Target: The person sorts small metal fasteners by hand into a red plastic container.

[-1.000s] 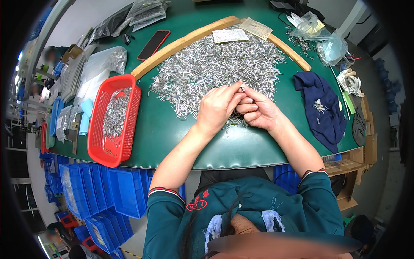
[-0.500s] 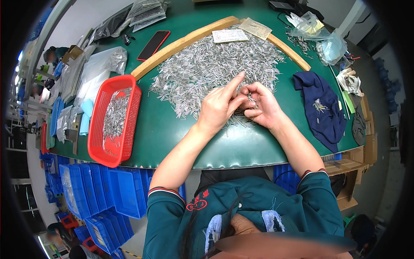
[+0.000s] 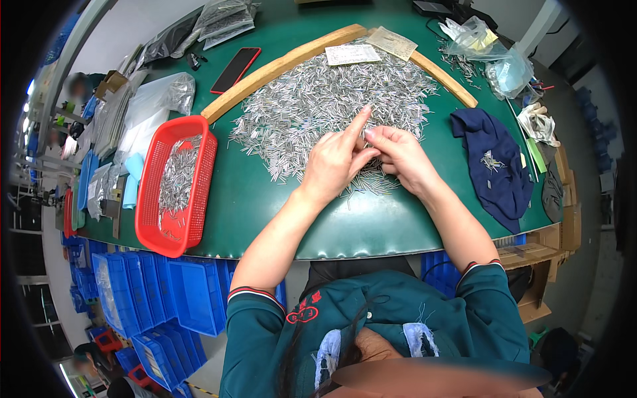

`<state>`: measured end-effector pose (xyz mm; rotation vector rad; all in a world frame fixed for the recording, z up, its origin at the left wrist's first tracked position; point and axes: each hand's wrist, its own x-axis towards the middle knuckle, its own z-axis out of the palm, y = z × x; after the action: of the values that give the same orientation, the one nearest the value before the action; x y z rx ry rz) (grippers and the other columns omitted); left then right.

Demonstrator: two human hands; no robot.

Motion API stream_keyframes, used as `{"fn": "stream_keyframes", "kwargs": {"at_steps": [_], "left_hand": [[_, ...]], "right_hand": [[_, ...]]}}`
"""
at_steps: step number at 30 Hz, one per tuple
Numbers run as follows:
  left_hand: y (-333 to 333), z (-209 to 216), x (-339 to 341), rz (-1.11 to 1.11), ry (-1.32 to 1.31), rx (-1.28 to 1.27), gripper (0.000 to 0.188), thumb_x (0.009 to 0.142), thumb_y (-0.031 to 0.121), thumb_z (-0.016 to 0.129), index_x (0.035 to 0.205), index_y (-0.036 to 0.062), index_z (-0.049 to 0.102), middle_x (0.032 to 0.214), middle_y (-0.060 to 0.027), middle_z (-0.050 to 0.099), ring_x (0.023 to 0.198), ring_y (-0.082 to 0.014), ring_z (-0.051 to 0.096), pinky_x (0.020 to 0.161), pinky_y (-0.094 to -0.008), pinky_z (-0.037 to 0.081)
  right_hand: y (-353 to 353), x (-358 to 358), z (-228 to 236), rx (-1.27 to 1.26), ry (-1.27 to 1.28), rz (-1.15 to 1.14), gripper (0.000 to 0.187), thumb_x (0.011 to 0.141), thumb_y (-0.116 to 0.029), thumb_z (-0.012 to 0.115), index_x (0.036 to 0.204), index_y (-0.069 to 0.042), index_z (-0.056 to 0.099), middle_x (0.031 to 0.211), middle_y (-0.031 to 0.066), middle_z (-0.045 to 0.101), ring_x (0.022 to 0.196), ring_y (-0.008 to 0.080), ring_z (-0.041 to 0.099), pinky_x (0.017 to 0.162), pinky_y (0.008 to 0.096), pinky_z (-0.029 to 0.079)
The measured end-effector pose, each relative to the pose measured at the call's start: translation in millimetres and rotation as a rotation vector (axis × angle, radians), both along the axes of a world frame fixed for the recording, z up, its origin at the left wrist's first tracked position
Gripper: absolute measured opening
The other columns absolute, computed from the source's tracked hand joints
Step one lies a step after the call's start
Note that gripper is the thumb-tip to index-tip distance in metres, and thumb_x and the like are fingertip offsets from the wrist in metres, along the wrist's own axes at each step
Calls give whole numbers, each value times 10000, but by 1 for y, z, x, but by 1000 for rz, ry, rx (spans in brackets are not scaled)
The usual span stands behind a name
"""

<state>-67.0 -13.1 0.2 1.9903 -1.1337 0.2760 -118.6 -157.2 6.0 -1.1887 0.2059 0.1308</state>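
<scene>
A wide heap of small, thin metal pins (image 3: 285,113) covers the middle of the green table. Over its near edge, my left hand (image 3: 332,162) has its index finger stretched forward and its thumb apart, with nothing visible between them; its other fingers are largely hidden. Close against it, my right hand (image 3: 406,159) is closed, thumb and index finger pinched together near the left thumb. Pins seen in this right hand a moment earlier are now mostly covered by its fingers. To the left stands a red perforated plastic basket (image 3: 147,192), partly filled with similar pins.
Wooden strips (image 3: 279,68) border the heap's far side, with paper slips (image 3: 353,54) there. A phone (image 3: 237,69) lies beyond the left strip. At right is a dark blue cloth (image 3: 497,182) bearing a few pins. Blue bins (image 3: 192,292) stand below the table's left edge.
My right hand has turned and closed, its fingers drawing together toward the left thumb and covering the pins that showed in it. My left hand has hardly moved.
</scene>
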Motion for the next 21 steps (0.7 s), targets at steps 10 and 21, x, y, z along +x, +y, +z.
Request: {"fn": "stream_keyframes", "kwargs": {"at_steps": [10, 21], "left_hand": [[1, -10, 26, 160, -192, 333, 730, 616, 447, 665, 1154, 2, 453, 1119, -134, 452, 1115, -267, 378, 912, -518, 264], [-38, -27, 55, 202, -496, 520, 522, 678, 451, 601, 968, 19, 551, 1095, -125, 481, 1147, -263, 362, 923, -586, 230]], "right_hand": [[-24, 8, -20, 1171, 370, 204, 198, 872, -305, 489, 836, -112, 520, 589, -61, 319, 443, 12, 268, 332, 152, 146], [-26, 8, -9, 984, 162, 66, 199, 861, -283, 494, 752, -117, 474, 612, -53, 357, 449, 22, 302, 311, 144, 173]]}}
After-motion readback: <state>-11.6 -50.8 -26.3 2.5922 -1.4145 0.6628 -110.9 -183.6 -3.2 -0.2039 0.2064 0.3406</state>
